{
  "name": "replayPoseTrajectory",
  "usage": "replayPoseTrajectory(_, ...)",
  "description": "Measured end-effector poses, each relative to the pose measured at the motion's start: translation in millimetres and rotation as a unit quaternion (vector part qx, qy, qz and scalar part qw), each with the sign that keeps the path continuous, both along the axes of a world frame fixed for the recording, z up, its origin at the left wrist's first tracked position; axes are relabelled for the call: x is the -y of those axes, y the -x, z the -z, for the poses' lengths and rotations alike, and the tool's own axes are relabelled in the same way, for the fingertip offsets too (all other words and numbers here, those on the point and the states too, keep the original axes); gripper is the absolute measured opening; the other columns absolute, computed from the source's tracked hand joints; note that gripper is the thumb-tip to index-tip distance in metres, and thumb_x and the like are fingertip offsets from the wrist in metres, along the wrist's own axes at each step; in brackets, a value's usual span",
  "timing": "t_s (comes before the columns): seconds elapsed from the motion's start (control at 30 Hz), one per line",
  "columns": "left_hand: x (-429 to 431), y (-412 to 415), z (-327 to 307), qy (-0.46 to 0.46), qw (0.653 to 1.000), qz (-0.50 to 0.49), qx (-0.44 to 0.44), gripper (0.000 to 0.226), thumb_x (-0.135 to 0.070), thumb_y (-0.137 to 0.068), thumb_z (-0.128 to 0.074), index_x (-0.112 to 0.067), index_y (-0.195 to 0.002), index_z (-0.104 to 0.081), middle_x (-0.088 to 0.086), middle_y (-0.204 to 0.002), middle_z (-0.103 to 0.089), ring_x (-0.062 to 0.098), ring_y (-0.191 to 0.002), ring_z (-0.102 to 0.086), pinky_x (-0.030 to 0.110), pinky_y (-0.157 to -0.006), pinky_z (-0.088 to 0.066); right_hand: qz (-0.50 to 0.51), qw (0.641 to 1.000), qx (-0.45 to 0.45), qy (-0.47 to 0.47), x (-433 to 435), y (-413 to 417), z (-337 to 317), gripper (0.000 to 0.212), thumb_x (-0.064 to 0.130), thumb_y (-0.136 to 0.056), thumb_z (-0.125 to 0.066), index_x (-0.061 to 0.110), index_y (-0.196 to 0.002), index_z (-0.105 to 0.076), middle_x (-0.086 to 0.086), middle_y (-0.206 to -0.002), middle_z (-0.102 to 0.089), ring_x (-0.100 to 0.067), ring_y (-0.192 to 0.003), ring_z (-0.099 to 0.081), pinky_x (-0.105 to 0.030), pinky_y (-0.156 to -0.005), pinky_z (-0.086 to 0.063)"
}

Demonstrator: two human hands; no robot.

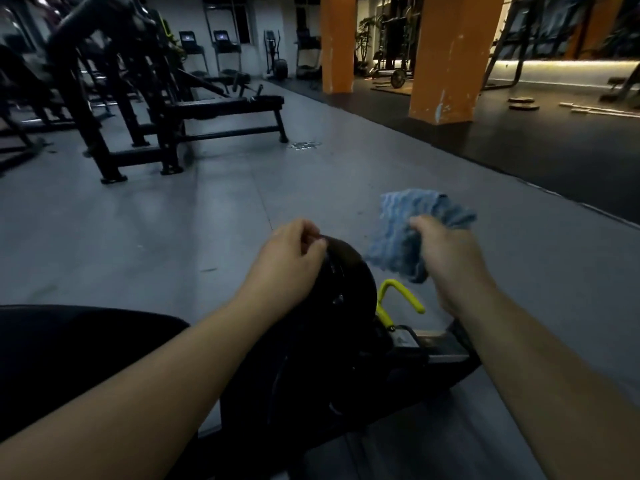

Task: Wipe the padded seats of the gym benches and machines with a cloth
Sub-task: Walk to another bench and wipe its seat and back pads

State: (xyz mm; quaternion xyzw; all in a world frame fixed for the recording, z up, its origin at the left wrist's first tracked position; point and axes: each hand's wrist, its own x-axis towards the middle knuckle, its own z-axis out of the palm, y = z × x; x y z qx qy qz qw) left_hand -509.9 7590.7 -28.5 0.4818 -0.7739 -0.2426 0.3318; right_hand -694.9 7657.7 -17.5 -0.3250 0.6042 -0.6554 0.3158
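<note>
My right hand [446, 251] grips a crumpled blue cloth [405, 230], held in the air above the floor. My left hand [287, 258] has its fingers curled over the top edge of a round black pad [346, 282] on the machine in front of me. A black padded seat [69, 348] lies at the lower left, under my left forearm. A yellow handle [398, 296] sticks out of the machine just right of the round pad.
A flat black bench [225, 105] and dark machine frames [114, 98] stand at the upper left. Two orange pillars [446, 57] rise at the upper right. A wet patch [304, 145] shines on the grey floor. Treadmills line the back wall.
</note>
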Motion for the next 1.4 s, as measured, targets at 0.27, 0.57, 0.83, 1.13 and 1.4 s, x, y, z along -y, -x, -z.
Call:
replayPoseTrajectory(0.27,-8.2,-8.5,19.4,-0.01,0.997,0.014,0.075,0.032,-0.009,-0.091,-0.058,-0.011,-0.123,-0.059,0.004,-0.119,-0.064,0.02,-0.109,-0.06,0.025,-0.091,-0.044,-0.183,0.946,-0.26,-0.071,9.6,-35.3,31.4,0.045,0.062,-0.097,-0.044,0.027,-0.099,-0.072,0.009,-0.108,-0.069,-0.009,-0.106,-0.061,-0.028,-0.093,-0.046)
replayPoseTrajectory(0.57,-8.0,-19.4,44.1,-0.009,0.985,0.015,0.169,0.038,-0.026,-0.103,-0.037,-0.013,-0.138,-0.045,0.011,-0.139,-0.049,0.029,-0.12,-0.053,0.042,-0.103,-0.041,-0.194,0.833,-0.515,-0.057,45.4,-55.6,49.0,0.054,0.051,-0.1,-0.025,0.024,-0.135,-0.056,0.006,-0.154,-0.042,-0.015,-0.146,-0.029,-0.038,-0.119,-0.023)
replayPoseTrajectory(0.83,-15.0,-28.2,67.3,-0.009,0.991,-0.003,0.132,0.053,-0.04,-0.106,-0.03,-0.018,-0.155,-0.029,0.0,-0.161,-0.028,0.017,-0.147,-0.028,0.033,-0.119,-0.026,-0.248,0.806,-0.496,-0.205,108.4,-52.1,22.8,0.064,0.056,-0.104,-0.023,0.025,-0.16,-0.016,0.003,-0.167,-0.016,-0.021,-0.152,-0.019,-0.04,-0.122,-0.016)
replayPoseTrajectory(1.13,-12.0,-57.9,92.8,-0.015,0.993,0.029,0.116,0.057,-0.047,-0.104,-0.029,-0.021,-0.154,-0.028,0.001,-0.162,-0.024,0.019,-0.148,-0.025,0.039,-0.117,-0.031,-0.239,0.66,-0.708,-0.074,47.7,-85.6,25.2,0.051,0.038,-0.099,-0.034,0.017,-0.145,-0.044,-0.009,-0.14,-0.054,-0.028,-0.132,-0.044,-0.037,-0.108,-0.029)
replayPoseTrajectory(1.4,5.1,-68.9,106.9,-0.026,0.996,0.051,0.064,0.052,-0.037,-0.104,-0.033,-0.017,-0.152,-0.031,0.005,-0.159,-0.028,0.024,-0.146,-0.028,0.038,-0.115,-0.032,-0.178,0.469,-0.85,-0.162,68.7,-126.1,40.5,0.061,0.045,-0.104,-0.015,0.008,-0.137,-0.051,-0.016,-0.146,-0.046,-0.03,-0.137,-0.036,-0.042,-0.113,-0.028)
